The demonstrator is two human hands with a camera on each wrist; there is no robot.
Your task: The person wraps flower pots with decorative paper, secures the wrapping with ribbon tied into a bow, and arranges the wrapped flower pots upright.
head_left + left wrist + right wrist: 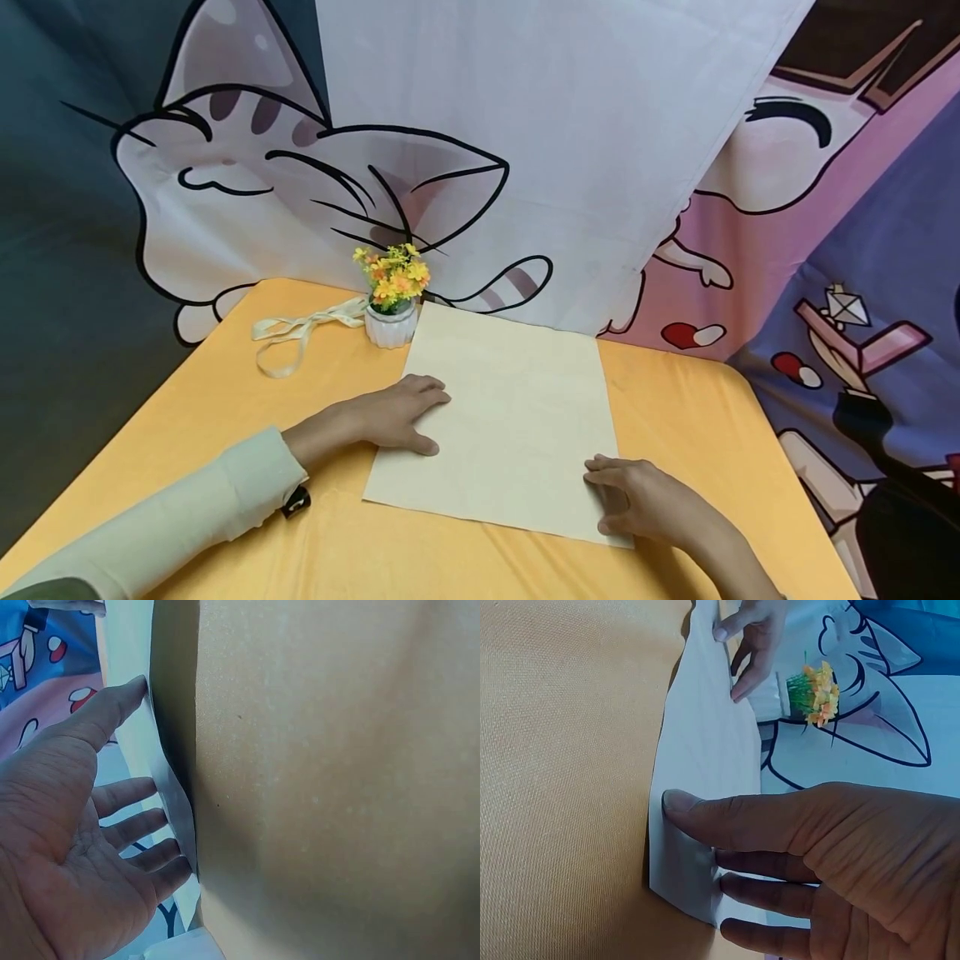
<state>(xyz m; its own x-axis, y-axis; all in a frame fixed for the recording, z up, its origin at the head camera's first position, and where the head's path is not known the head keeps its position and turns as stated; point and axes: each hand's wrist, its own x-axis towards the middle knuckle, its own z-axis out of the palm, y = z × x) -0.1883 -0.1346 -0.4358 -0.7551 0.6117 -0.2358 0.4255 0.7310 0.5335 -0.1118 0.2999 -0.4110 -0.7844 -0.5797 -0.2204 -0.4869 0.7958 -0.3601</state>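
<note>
A cream sheet of paper point(510, 417) lies on the yellow tablecloth in the head view. My left hand point(397, 414) rests on its left edge with the thumb and fingers spread. In the left wrist view, the fingertips of that hand point(97, 825) touch the paper point(169, 780), whose edge lifts slightly off the cloth. Near the sheet's lower right corner, my right hand point(648, 504) touches the paper with thumb and fingertips apart. The right wrist view has this hand's thumb point(727, 817) on the paper point(697, 750), the other fingers at the side edge.
Behind the sheet's upper left corner stands a white pot point(392, 325) of yellow artificial flowers point(393, 275). A cream ribbon point(303, 329) lies loosely left of it on the yellow tablecloth point(697, 417). A cartoon-printed curtain point(600, 167) hangs along the table's back edge.
</note>
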